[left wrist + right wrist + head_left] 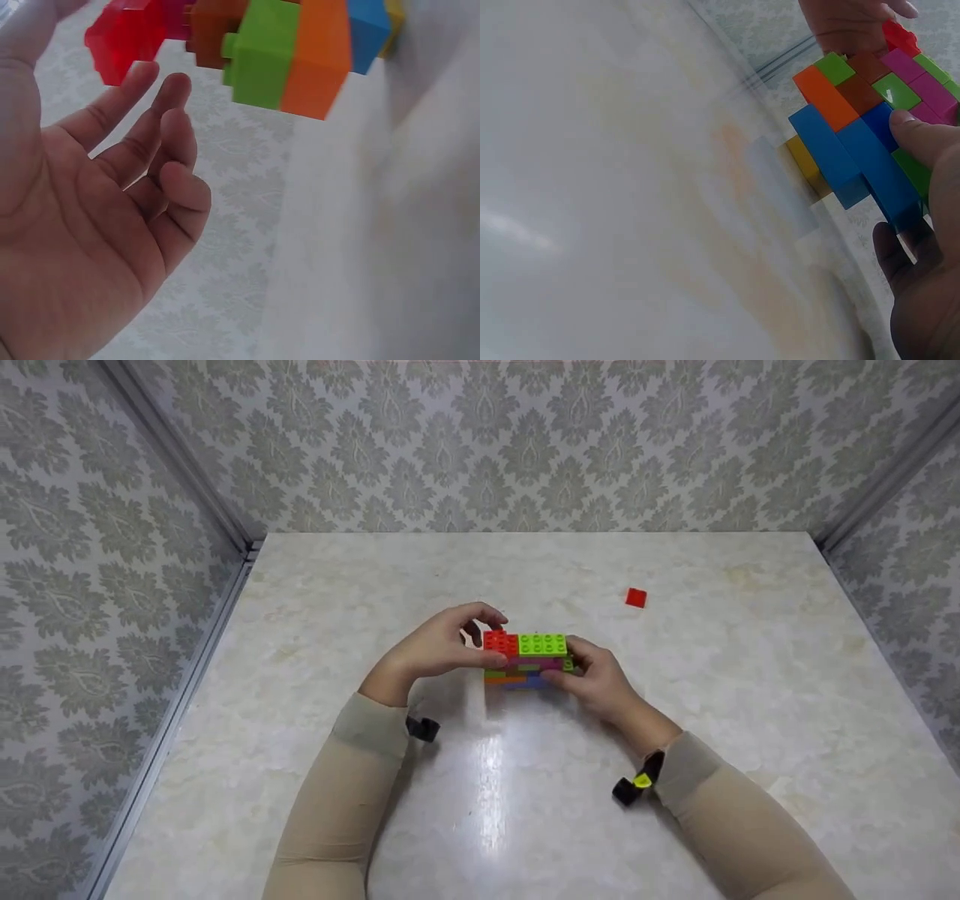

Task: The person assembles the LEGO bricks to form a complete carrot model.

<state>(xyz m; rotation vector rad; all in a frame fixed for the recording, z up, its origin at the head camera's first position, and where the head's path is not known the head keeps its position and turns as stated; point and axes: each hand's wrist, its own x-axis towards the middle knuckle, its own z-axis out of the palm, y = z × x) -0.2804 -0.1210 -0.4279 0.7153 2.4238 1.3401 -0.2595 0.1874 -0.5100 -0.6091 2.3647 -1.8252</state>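
A stacked block of toy building bricks [532,679] stands between my hands. Its layers are blue, orange, brown, green and magenta, topped by a lime brick [542,644] and red brickwork at the left end. My left hand [439,645] pinches a red brick [494,640] at that end, thumb in front and index finger behind. In the left wrist view, its other fingers are loosely bent below the red brick. My right hand [604,682] grips the stack's right end. Its thumb presses the front near a dark blue brick [880,124]; other fingers are partly hidden behind.
A small red piece [636,598] lies alone on the marbled white table [487,810], behind and right of the stack. Patterned wall panels enclose the back and both sides. A black strap with a device sits at each wrist. Beneath the stack a yellow brick [806,166] shows.
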